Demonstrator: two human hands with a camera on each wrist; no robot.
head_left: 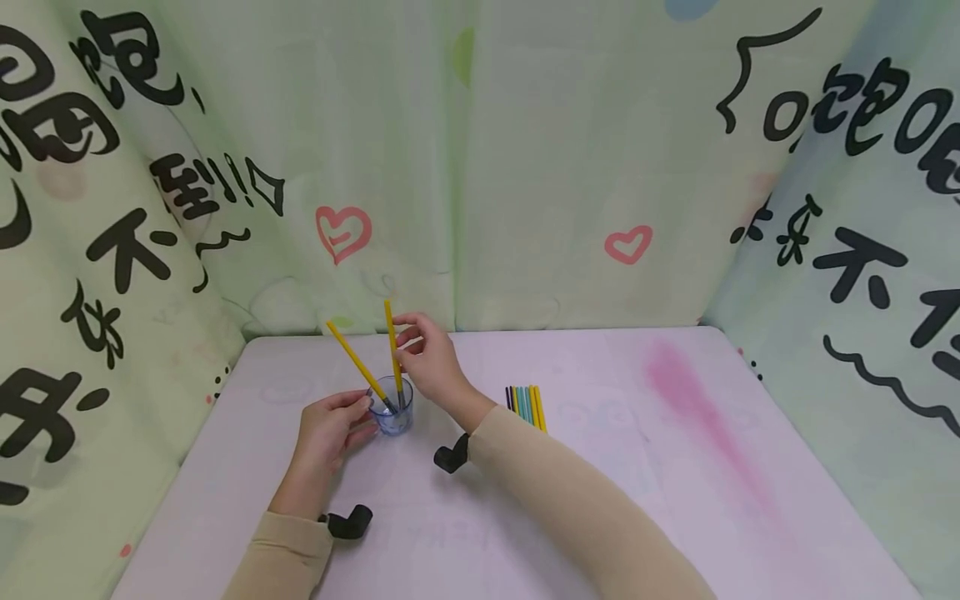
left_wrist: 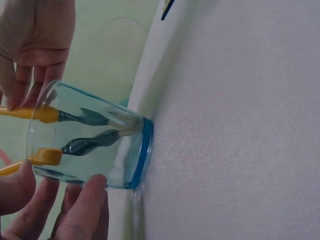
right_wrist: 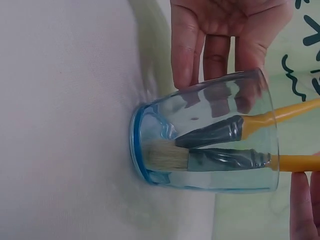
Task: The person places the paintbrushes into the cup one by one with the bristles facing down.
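A clear bluish glass [head_left: 394,422] stands upright on the table, with two yellow-handled paintbrushes in it, bristles down. My left hand [head_left: 330,433] holds the glass from its left side, fingers and thumb around the wall near the rim. One paintbrush [head_left: 349,352] leans to the left over that hand. My right hand [head_left: 435,362] pinches the handle of the other paintbrush [head_left: 391,329], which stands nearly vertical. In the right wrist view, the pale bristles [right_wrist: 165,156] of a brush show through the glass close to its base.
To the right of the glass, several thin yellow, teal and dark sticks [head_left: 527,406] lie side by side, partly behind the right sleeve [head_left: 555,475]. The pale pink table [head_left: 615,500] carries a darker pink smear. Printed curtains [head_left: 540,167] hang along its back and sides.
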